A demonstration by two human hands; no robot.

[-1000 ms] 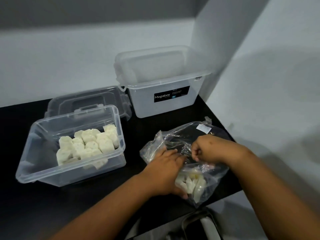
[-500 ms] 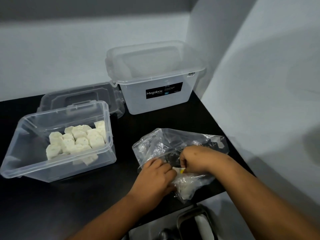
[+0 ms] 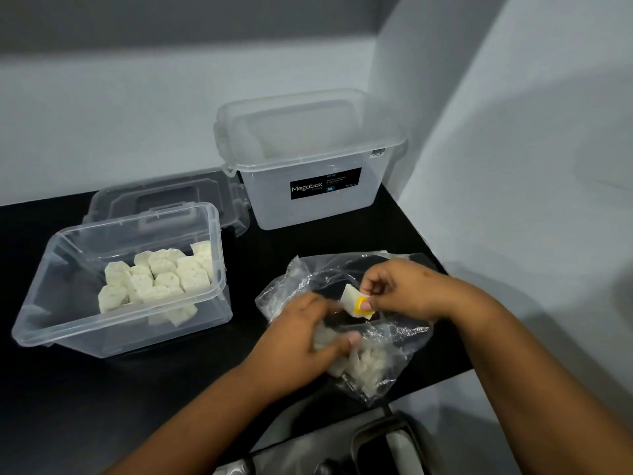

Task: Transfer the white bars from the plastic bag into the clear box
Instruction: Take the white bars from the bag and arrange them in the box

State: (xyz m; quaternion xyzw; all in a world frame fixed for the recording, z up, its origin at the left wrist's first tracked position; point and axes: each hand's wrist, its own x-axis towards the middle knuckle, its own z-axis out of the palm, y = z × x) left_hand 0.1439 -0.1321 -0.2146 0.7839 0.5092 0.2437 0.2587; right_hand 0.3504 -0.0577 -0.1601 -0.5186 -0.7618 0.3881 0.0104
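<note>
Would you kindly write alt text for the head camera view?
A right hand pinches a white bar with a yellow band above a crumpled clear plastic bag, which the left hand grips. An open clear box on the left holds more white bars.

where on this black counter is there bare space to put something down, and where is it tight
Bare counter runs between the clear box and the plastic bag, up to the Megabox tub. More lies in front of the clear box. It is crowded behind that box, where the loose lid sits, and around the bag.

White bars [image 3: 157, 279] in clear box [image 3: 51, 323]
</note>
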